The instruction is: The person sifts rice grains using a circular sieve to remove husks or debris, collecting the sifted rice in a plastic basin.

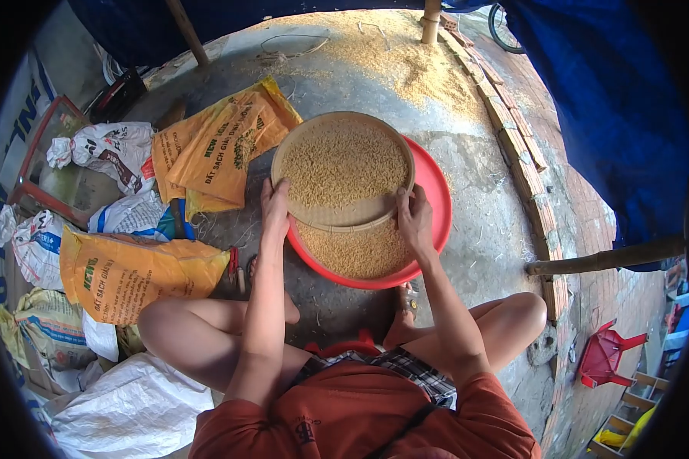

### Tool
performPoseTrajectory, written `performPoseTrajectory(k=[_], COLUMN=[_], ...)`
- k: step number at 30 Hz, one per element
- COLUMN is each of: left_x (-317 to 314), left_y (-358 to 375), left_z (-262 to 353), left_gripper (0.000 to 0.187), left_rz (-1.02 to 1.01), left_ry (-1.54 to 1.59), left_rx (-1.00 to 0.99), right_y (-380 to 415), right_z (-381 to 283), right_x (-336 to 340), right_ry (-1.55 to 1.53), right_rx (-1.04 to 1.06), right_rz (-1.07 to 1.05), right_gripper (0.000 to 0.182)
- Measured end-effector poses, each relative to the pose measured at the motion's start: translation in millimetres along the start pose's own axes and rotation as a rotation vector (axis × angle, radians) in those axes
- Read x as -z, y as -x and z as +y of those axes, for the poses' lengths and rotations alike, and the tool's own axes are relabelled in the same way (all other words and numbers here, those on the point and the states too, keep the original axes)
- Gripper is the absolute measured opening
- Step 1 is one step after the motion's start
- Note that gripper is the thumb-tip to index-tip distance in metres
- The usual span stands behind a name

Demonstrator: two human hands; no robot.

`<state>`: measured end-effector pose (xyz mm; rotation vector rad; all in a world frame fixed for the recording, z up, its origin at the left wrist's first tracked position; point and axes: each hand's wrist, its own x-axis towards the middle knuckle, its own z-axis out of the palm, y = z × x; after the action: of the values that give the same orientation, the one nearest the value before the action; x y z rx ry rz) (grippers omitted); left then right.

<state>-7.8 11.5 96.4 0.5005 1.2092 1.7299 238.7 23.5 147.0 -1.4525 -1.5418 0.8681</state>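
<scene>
A round woven tray [321,217] holds a layer of pale grain, with a bare strip of weave along its near side. My left hand [275,206] grips its left rim and my right hand [414,220] grips its lower right rim, fingers closed on both. Beneath the woven tray is a wide red basin [439,195], with more grain [360,252] showing in its near part. The tray covers the basin's upper left part.
Orange printed sacks [222,145] and white sacks [134,405] lie at the left. Loose grain [425,73] covers the floor ahead. A brick row [540,203], a wooden pole [612,258] and a red stool [608,353] are at the right.
</scene>
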Motion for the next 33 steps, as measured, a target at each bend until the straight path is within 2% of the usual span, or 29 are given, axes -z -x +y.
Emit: performPoseTrajectory(k=[2, 5, 6, 8, 10, 12, 13, 14, 16, 18, 22, 24, 28, 30, 32, 33], left_x=[-6.0, -1.5, 0.7, 2.6, 3.6, -3.8, -7.0, -10.8, -15.5, -18.8, -23.4, -23.7, -19.2, -18.2, -19.8, -19.6], left_y=[3.0, -0.6, -1.0, -1.0, -1.0, 1.9, 5.6, 8.3, 12.6, 14.7, 21.1, 24.3, 21.1, 20.3, 22.2, 19.4], left_z=[4.1, 13.7, 14.1, 17.5, 21.3, 21.3, 24.8, 29.0, 32.7, 36.6, 43.4, 47.8, 44.5, 44.2, 47.1, 43.4], left_gripper=[0.029, 0.029, 0.030, 0.032, 0.032, 0.033, 0.033, 0.034, 0.035, 0.035, 0.032, 0.030, 0.027, 0.026, 0.027, 0.027], left_rz=[0.049, 0.093, 0.063, 0.027, 0.044, 0.030, 0.038, 0.041, -0.002, -0.055, -0.131, -0.138, -0.135, -0.111, -0.076, -0.067], left_ry=[0.088, 0.052, 0.061, 0.061, 0.074, 0.093, 0.096, 0.097, 0.072, 0.057, 0.099, 0.094, 0.065, 0.089, 0.149, 0.163], left_rx=[0.020, 0.023, -0.021, -0.069, -0.060, -0.031, -0.005, 0.021, 0.036, 0.029, 0.015, 0.018, 0.015, 0.021, 0.036, 0.034], right_y=[-2.6, -14.2, -14.5, -9.4, -12.5, -17.0, -16.6, -19.9, -23.2, -19.0, -15.2, -29.4, -63.2, -68.8, -70.4, -70.3], right_z=[1.7, 16.0, 7.1, -26.1, -35.8, -43.8, -57.2, -61.5, -69.0, -86.8, -89.2, -84.0, -79.0, -84.4, -77.9, -74.7], right_x=[1.7, 4.3, 7.0, 17.8, 21.2, 22.8, 22.0, 19.3, 14.6, 6.9, -17.7, -25.6, -7.5, 8.5, 16.6, 17.8], right_ry=[-0.001, 0.028, 0.046, 0.274, 0.279, 0.243, 0.201, 0.214, 0.325, 0.409, 0.513, 0.571, 0.627, 0.631, 0.672, 0.748], right_rx=[-0.021, 0.102, 0.107, 0.181, 0.164, 0.403, 0.355, 0.349, 0.436, 0.609, 0.587, 0.677, 0.690, 0.493, 0.508, 0.425], right_rz=[-0.025, 0.008, 0.056, 0.146, 0.121, 0.098, 0.006, 0.024, -0.244, -0.451, -0.571, -0.420, -0.331, -0.370, -0.372, -0.412], right_gripper=[0.030, 0.032, 0.032, 0.033, 0.030, 0.025, 0.020, 0.020, 0.021, 0.026, 0.030, 0.034, 0.033, 0.034, 0.029, 0.028])
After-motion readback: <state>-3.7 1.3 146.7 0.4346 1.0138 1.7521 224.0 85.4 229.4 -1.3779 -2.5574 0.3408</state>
